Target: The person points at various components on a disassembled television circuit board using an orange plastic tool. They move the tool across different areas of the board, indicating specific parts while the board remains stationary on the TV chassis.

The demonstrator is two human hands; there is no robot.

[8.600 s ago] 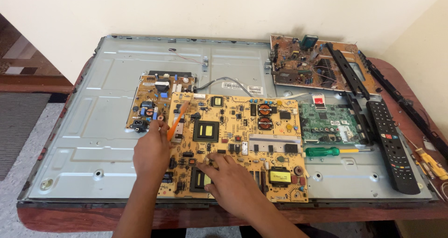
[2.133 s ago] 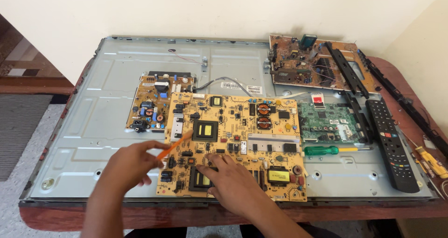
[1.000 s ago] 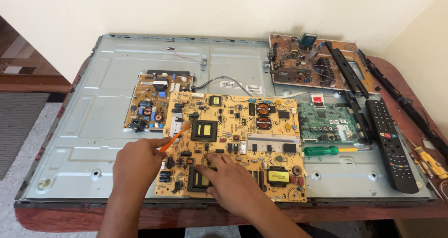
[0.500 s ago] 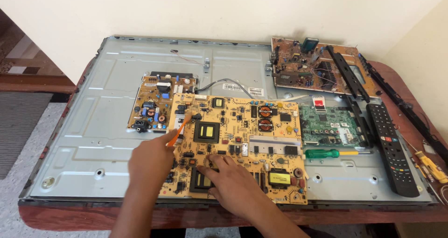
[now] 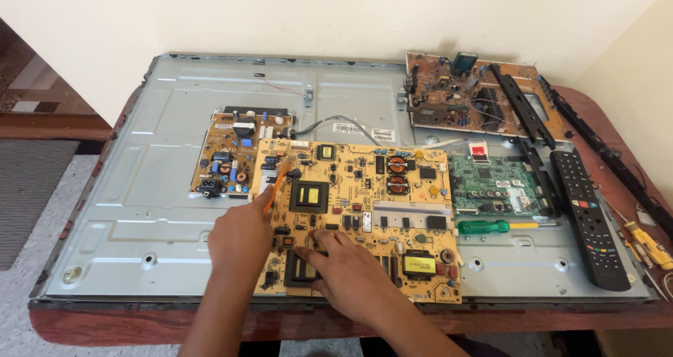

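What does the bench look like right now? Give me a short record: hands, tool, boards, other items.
left hand: holds an orange tool, tip on the big yellow board
right hand: flat on the big yellow board's lower part, fingers spread
small board: left of the big one, partly under it
green board: right of the big one
brown board: far right corner of the metal panel
green screwdriver: lies below the green board
remote: right edge

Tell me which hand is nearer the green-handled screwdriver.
Right. The right hand rests flat on the large yellow circuit board, left of the green-handled screwdriver. The left hand, holding an orange tool, is farther left.
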